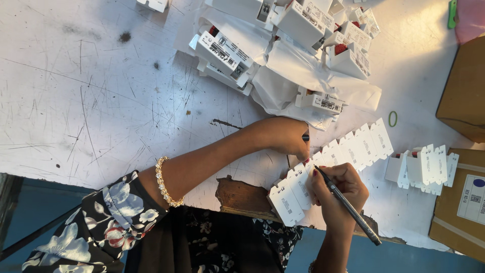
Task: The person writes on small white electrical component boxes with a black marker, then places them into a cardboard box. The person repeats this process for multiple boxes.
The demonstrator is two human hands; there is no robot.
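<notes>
Scratched white table (91, 101), right hand (336, 194) gripping pen (348, 205), cardboard box (462, 199)

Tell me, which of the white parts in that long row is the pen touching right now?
The third one from the near end of the row, under the pen tip in the right hand; the left hand steadies it.

workshop packing bench | scratched white worktable (101, 101) | piled white breakers (303, 30) | cartons (462, 86)
</notes>
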